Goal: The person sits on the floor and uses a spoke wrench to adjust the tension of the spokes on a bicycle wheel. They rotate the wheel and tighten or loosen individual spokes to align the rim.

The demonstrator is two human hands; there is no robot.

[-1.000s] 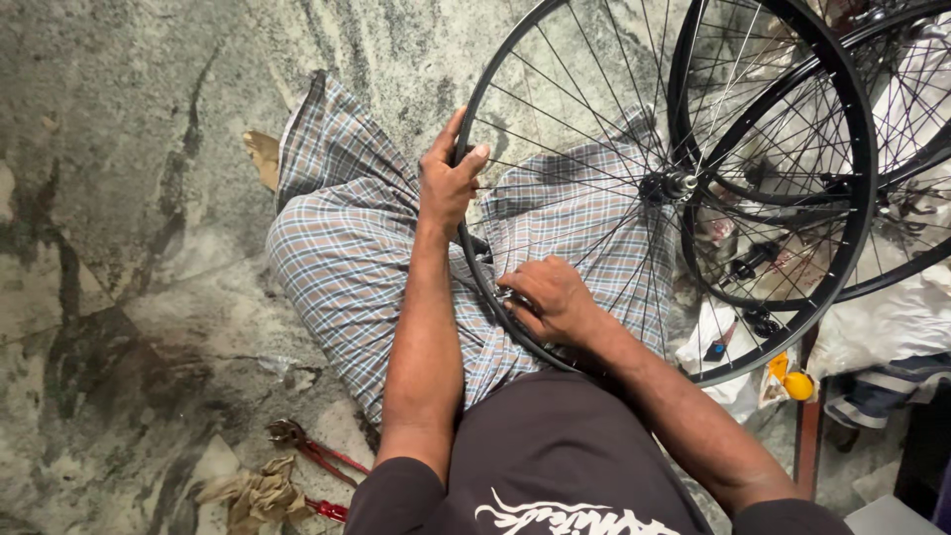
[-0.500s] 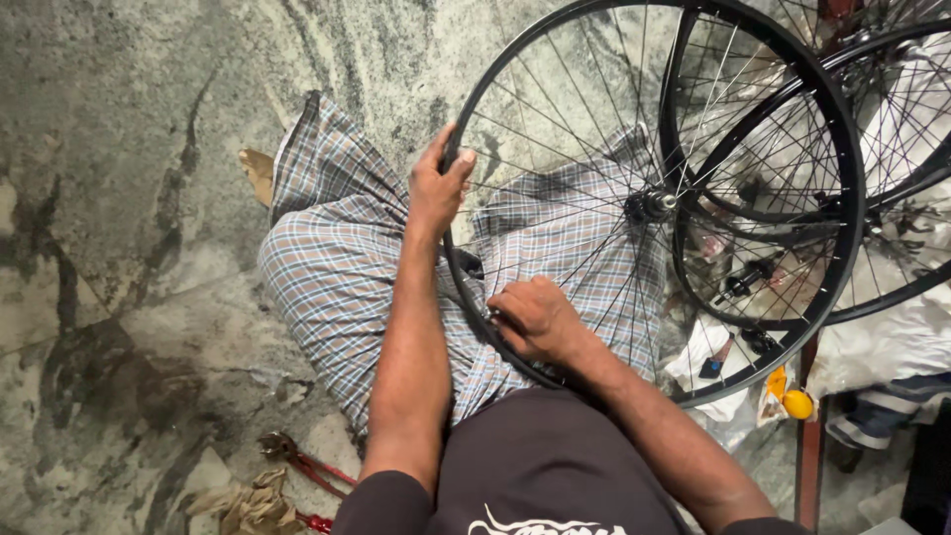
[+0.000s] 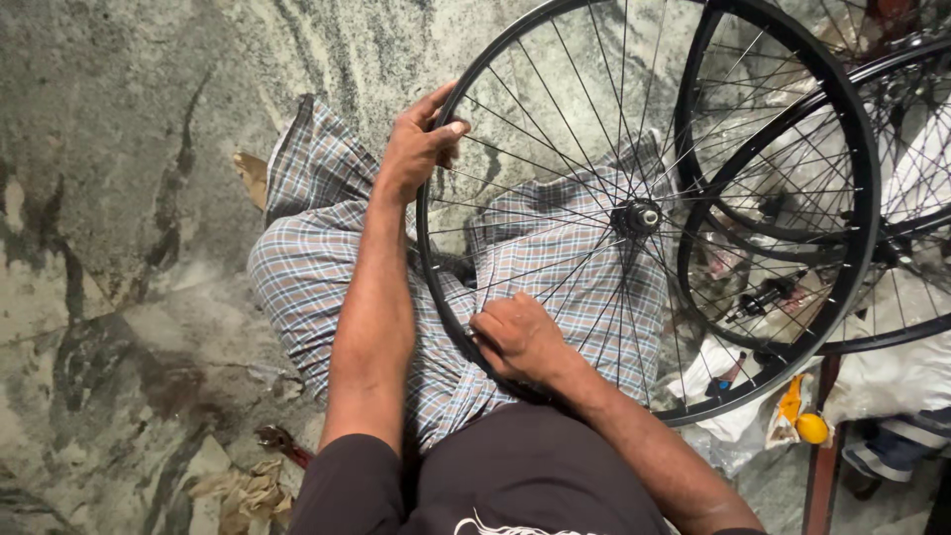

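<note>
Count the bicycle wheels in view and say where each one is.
3, possibly more hidden. The large wheel lies across the person's lap, the left hand on its rim and the right hand at its spokes. A second wheel stands behind it, and a third wheel at the right edge.

A mottled grey stone floor [image 3: 129,198] with dark veins fills the left side. On it, near the bottom edge, lies a crumpled brown rag [image 3: 243,490], with a dark reddish tool [image 3: 282,441] just beside it. A brown scrap [image 3: 253,173] lies further up. To the right, two more black spoked wheels [image 3: 892,198] overlap one another. Beneath them sits white plastic wrapping [image 3: 718,381], and a small yellow round thing [image 3: 812,428] lies next to a dark upright post [image 3: 822,476].
</note>
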